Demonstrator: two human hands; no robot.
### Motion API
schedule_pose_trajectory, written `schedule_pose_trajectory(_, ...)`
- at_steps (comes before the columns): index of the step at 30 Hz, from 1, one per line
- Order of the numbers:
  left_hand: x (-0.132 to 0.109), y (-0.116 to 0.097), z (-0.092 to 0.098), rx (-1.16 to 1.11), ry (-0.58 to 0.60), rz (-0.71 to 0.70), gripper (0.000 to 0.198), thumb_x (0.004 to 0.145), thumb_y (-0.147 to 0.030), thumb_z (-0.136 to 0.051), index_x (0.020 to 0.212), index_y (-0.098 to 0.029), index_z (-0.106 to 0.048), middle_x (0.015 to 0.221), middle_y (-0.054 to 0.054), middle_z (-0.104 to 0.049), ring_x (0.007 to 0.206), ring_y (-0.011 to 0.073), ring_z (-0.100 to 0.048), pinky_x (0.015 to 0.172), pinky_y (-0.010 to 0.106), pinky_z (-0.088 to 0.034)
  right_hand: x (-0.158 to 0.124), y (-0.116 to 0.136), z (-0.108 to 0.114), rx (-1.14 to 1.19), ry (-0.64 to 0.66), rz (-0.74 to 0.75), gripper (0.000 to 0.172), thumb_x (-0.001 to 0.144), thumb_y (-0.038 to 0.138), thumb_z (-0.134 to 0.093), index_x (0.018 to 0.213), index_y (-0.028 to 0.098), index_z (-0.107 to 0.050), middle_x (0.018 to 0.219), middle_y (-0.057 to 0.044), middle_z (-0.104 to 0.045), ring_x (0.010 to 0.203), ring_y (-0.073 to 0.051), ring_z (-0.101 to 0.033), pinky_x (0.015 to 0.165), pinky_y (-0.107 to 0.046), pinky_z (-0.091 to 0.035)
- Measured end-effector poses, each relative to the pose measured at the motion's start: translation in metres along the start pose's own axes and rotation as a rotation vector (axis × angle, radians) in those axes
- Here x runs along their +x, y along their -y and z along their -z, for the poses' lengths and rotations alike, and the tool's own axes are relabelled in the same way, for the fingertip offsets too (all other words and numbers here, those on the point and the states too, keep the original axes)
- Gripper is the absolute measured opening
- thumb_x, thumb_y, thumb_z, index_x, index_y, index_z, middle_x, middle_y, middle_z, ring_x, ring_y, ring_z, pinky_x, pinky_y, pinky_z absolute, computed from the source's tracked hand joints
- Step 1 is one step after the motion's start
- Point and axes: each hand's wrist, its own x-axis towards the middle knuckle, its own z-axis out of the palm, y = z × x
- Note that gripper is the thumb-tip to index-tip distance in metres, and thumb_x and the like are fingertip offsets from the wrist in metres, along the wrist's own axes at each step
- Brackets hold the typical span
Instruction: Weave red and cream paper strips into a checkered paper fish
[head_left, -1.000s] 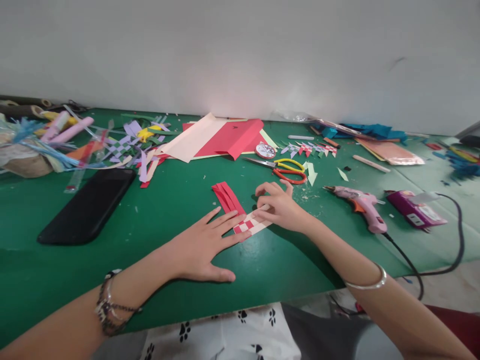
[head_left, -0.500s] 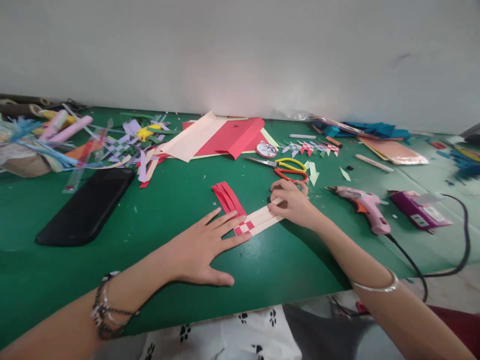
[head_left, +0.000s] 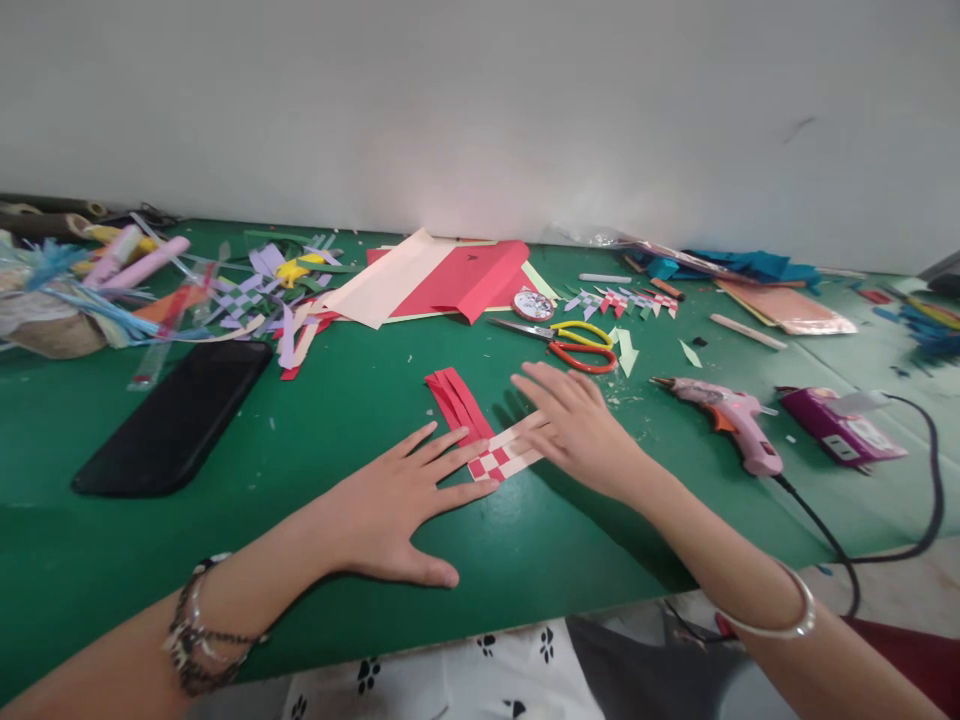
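Observation:
Red paper strips [head_left: 457,400] and cream paper strips [head_left: 519,446] cross at a small checkered weave [head_left: 491,463] on the green table [head_left: 315,430]. My left hand [head_left: 401,500] lies flat with its fingers spread, their tips touching the left edge of the weave and the red strips. Over the far right ends of the cream strips is my right hand [head_left: 581,430], its fingers stretched out and apart from a grip. It hides those ends, and I cannot tell whether it touches them.
Behind the hands lie scissors [head_left: 577,345], a round tin [head_left: 533,305] and red and cream paper sheets [head_left: 450,280]. A pink glue gun [head_left: 727,415] and a purple power socket [head_left: 836,425] are at right. A black phone [head_left: 176,420] and paper scraps [head_left: 244,300] occupy the left.
My right hand has let go of the cream strips' ends, its fingers opening out over them. My left hand has stayed almost in place on the weave.

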Motion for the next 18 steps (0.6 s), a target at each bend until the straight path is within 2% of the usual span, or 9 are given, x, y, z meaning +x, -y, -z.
schedule_pose_trajectory(2,0.000,0.000,0.000,-0.004,-0.002,0.006,0.076,0.069,-0.069,-0.043,0.134,-0.033,-0.025,0.143,0.008,-0.022,0.129,0.0337,-0.020,0.102,0.055,-0.012,-0.007,0.014,-0.001,0.025,0.103,0.119,0.053,0.086,0.045,-0.030,0.133,0.019,-0.028,0.140,-0.008,-0.030,0.130,-0.022,-0.022,0.102,-0.045,-0.019)
schedule_pose_trajectory(5,0.001,0.000,-0.001,-0.009,-0.003,0.016,0.077,0.068,-0.069,-0.043,0.134,-0.034,-0.025,0.142,0.008,-0.024,0.129,0.0370,-0.017,0.100,0.059,-0.012,-0.017,0.029,-0.006,0.079,0.222,0.204,0.064,0.084,0.054,-0.029,0.137,0.020,-0.019,0.142,-0.006,-0.026,0.131,-0.021,-0.019,0.104,-0.047,-0.017)
schedule_pose_trajectory(8,0.001,0.000,0.000,-0.013,-0.012,0.016,0.077,0.067,-0.069,-0.045,0.133,-0.034,-0.027,0.142,0.008,-0.025,0.128,0.0393,-0.017,0.098,0.061,-0.012,-0.022,0.030,-0.011,0.097,0.262,0.172,0.068,0.083,0.056,-0.028,0.138,0.016,-0.017,0.142,-0.009,-0.023,0.131,-0.021,-0.018,0.104,-0.048,-0.017)
schedule_pose_trajectory(12,0.001,-0.001,0.002,-0.011,-0.011,0.018,0.076,0.066,-0.067,-0.049,0.132,-0.036,-0.027,0.143,0.006,-0.023,0.127,0.0409,-0.017,0.097,0.064,-0.012,-0.020,0.021,-0.006,0.093,0.284,0.111,0.067,0.083,0.056,-0.025,0.137,0.015,-0.022,0.142,-0.011,-0.022,0.130,-0.024,-0.019,0.103,-0.052,-0.016)
schedule_pose_trajectory(15,0.001,-0.001,0.003,-0.011,-0.020,0.009,0.077,0.066,-0.066,-0.051,0.132,-0.036,-0.027,0.143,0.005,-0.024,0.127,0.0406,-0.017,0.097,0.064,-0.011,-0.006,0.017,0.001,0.108,0.229,0.101,0.051,0.088,0.043,-0.023,0.133,0.021,-0.029,0.139,-0.009,-0.031,0.128,-0.023,-0.026,0.102,-0.053,-0.013)
schedule_pose_trajectory(18,0.001,0.000,0.003,-0.015,-0.013,0.010,0.076,0.066,-0.067,-0.050,0.132,-0.035,-0.029,0.142,0.006,-0.025,0.127,0.0396,-0.017,0.098,0.064,-0.010,0.020,0.018,0.002,0.127,0.181,0.197,0.041,0.088,0.021,-0.024,0.126,0.028,-0.040,0.134,-0.006,-0.039,0.123,-0.018,-0.032,0.101,-0.048,-0.018)
